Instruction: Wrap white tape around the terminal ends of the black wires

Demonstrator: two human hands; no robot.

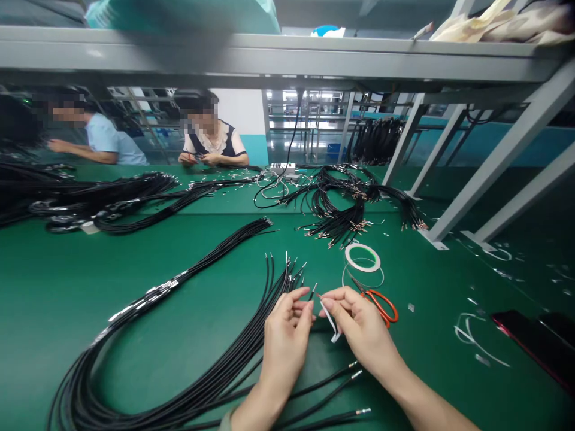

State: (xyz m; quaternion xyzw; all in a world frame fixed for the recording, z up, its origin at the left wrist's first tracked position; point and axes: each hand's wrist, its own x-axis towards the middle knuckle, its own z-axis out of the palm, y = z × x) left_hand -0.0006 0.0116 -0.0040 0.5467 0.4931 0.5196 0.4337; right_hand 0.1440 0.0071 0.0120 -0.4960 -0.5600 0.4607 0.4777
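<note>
My left hand point(287, 326) pinches the end of a thin black cable point(313, 291) near the table's front middle. Close to its right, my right hand point(357, 323) pinches a short strip of white tape point(331, 326) that hangs from its fingers. The two hands almost touch at the fingertips. A loose bundle of black cables point(251, 335) with bare metal tips lies under and left of my left hand, looping toward the front edge. A roll of white tape point(362, 257) and orange-handled scissors point(381, 305) lie just beyond my right hand.
Green table mat point(67, 287) carries more black cable bundles point(341, 209) at the back and left. Two other people sit across the table at the far left. A grey shelf frame point(489, 173) stands at right. A dark phone point(534, 341) lies at the right edge.
</note>
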